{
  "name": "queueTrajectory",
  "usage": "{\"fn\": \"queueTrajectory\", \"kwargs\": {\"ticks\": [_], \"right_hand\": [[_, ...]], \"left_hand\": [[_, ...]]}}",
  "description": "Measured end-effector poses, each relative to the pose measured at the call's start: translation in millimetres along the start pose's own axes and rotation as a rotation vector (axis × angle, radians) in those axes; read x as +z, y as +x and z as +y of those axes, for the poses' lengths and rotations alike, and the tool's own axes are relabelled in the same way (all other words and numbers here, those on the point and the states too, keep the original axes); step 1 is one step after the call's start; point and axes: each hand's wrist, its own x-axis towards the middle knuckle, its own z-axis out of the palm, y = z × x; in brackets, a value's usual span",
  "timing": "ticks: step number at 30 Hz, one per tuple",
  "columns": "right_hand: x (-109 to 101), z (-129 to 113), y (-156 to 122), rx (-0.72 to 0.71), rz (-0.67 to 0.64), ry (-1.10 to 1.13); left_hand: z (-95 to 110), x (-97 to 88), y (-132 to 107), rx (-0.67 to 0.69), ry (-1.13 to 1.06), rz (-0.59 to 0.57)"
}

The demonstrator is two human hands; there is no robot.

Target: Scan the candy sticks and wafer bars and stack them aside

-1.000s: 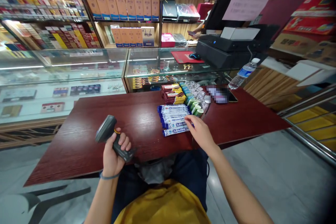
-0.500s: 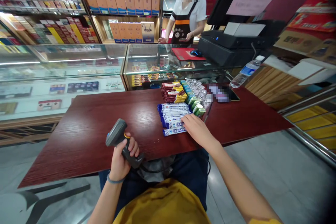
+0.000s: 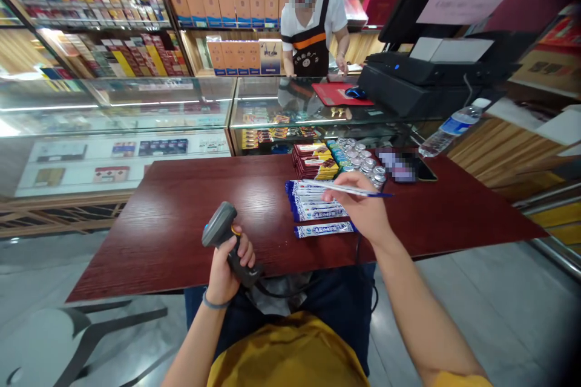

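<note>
My left hand (image 3: 233,263) is wrapped round the handle of a black barcode scanner (image 3: 221,224), held above the near edge of the table. Between the fingers of my right hand (image 3: 363,202) is a slim blue-and-white snack packet (image 3: 336,186), raised edge-on over the others. Beneath it lies a row of matching packets (image 3: 311,202), partly covered by my hand. One single packet (image 3: 325,230) rests apart, nearer to me. Behind the row are stacked red-and-yellow chocolate packs (image 3: 315,161) and several small silver-topped containers (image 3: 361,157).
The dark red table (image 3: 218,193) meets a glass display counter (image 3: 181,109). A water bottle (image 3: 454,127) leans at the right, with a phone (image 3: 426,169) near it. Behind the counter stands a person in an apron (image 3: 313,48). A black machine (image 3: 417,81) sits on the counter.
My right hand has lifted one packet off the row. My left hand still holds the scanner. The person behind the counter has shifted and leans lower; my view has turned slightly left.
</note>
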Motion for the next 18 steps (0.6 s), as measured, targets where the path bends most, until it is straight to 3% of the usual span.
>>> {"fn": "queueTrajectory", "kwargs": {"ticks": [3, 8, 14, 18], "right_hand": [[35, 12, 24, 0.069, -0.008, 0.393], [78, 32, 42, 0.123, 0.106, 0.492], [92, 42, 35, -0.007, 0.147, 0.431], [94, 48, 33, 0.028, 0.221, 0.468]], "left_hand": [[-1, -0.8, -1, -0.005, 0.001, 0.011], [-3, -3.4, -1, 0.0, -0.005, 0.012], [-1, -3.3, 1, -0.014, -0.024, 0.018], [-1, -2.3, 1, -0.011, -0.029, 0.011]]}}
